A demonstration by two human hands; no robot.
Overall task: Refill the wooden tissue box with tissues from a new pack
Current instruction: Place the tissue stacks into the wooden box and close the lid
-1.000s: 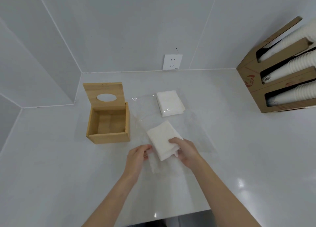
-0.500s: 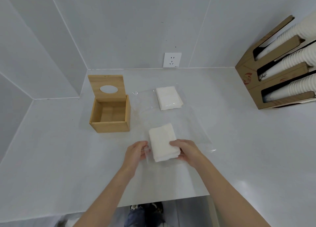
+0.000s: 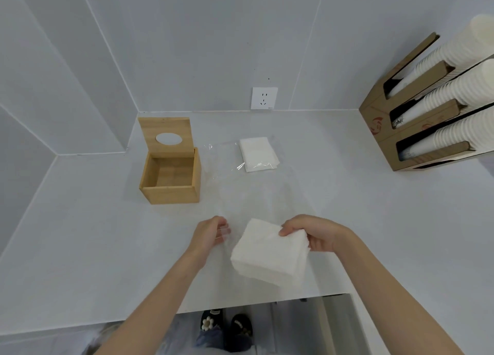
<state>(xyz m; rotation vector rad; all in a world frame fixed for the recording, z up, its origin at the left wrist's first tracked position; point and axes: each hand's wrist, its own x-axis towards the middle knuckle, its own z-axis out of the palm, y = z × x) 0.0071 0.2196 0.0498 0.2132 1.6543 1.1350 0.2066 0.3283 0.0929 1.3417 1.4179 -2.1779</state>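
The right hand [image 3: 318,234] grips a white tissue stack [image 3: 270,253] by its far right corner, thumb on top and fingers curled beneath, and holds it above the table [image 3: 80,234], tilted, with its near edge toward the table's front edge. The left hand [image 3: 211,234] sits just left of the stack, apart from it, its fingers pinched on a thin edge of clear wrap [image 3: 224,231]; the wrap is almost see-through, and how far it runs cannot be told.

The box [image 3: 171,178] stands on the table well beyond the left hand, up and to the left of the stack. Its lid [image 3: 167,135] is swung open and stands upright at the back, with an oval hole [image 3: 169,138] in it. The inside of the box shows only bare wood.

To the right of the box lies a second tissue pile [image 3: 258,154], flat on the table, inside or on a clear bag [image 3: 222,154] whose crinkled film spreads from the box side toward the stack. This pile is well apart from both hands.

Behind that pile, on the wall, is a white socket [image 3: 264,98]. Far right of the box, a brown card rack [image 3: 379,119] leans against the wall and holds three rows of white paper cups [image 3: 454,93] lying on their sides.

Below the table's front edge, near the stack, two dark slippers [image 3: 227,325] show on the floor, one with a flower on it.
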